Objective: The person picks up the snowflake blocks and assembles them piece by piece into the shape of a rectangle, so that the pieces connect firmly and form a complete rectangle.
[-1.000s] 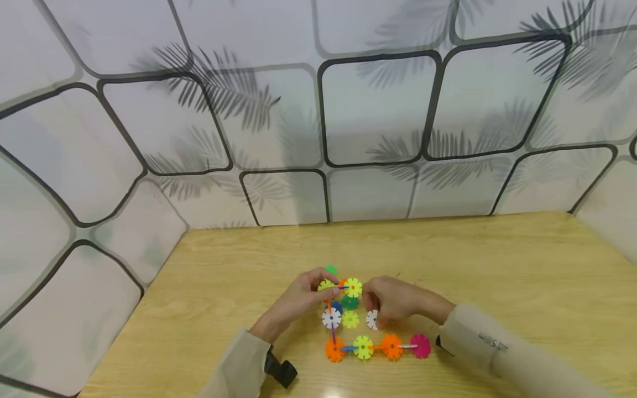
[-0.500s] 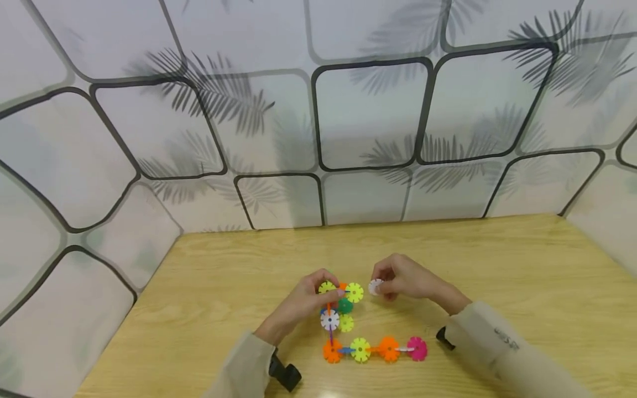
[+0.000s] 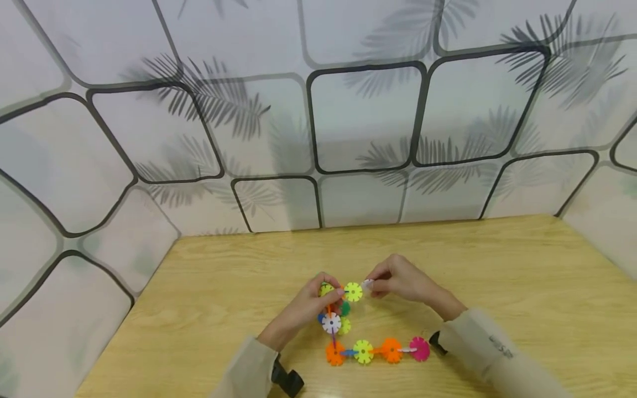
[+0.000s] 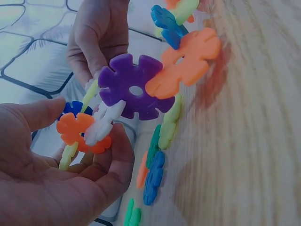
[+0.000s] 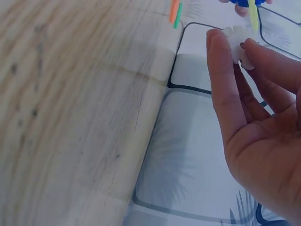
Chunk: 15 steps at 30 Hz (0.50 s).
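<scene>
Notched plastic discs are slotted together into a bent chain. My left hand pinches its upper corner between thumb and fingers, around a blue and an orange disc in the left wrist view. A yellow-green disc ends the upper side, pointing right. My right hand pinches a white disc by its edge, close beside that yellow-green disc; whether they touch I cannot tell. Down the left side come a white disc and a purple one. An orange disc makes the lower corner.
The chain's lower side runs right through a yellow-green disc and an orange disc to a pink disc. Several loose discs, among them a green one, lie on the wooden table behind the chain. A patterned wall covering stands behind.
My right hand has picked up the white disc from the table, raised it and brought it left beside the yellow-green end disc. My left hand keeps its grip on the chain.
</scene>
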Tool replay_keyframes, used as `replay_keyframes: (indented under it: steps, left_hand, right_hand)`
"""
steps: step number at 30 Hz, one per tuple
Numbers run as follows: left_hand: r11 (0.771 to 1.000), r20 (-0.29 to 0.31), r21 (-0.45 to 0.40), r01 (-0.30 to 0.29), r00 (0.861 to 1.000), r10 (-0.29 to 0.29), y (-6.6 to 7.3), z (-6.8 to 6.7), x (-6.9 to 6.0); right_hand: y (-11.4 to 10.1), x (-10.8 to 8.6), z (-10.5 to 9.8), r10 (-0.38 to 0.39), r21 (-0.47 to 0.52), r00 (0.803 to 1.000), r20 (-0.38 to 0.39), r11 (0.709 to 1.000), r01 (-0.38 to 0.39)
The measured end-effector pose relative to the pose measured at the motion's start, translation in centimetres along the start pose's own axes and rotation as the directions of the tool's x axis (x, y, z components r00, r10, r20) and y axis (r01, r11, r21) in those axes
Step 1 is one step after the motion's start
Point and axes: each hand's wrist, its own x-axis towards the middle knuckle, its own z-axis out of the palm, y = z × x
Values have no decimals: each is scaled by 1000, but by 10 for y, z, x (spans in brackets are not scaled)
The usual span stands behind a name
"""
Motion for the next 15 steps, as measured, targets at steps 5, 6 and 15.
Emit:
replay_keyframes:
  steps: [5, 6, 15]
  left_hand:
    - [1000, -4, 19, 1, 1000, -1, 0, 0, -2]
    - [1000, -4, 25, -3, 1000, 3, 1, 0, -2]
    - [999, 36, 42, 19, 999, -21, 2, -2, -5]
  right_hand:
    - [-2, 0, 0, -30, -15, 999, 9, 999, 31]
    - [-3, 0, -1, -35, -19, 999, 9, 999, 35]
    - [-4, -2, 0, -68, -40, 997, 30, 997, 69]
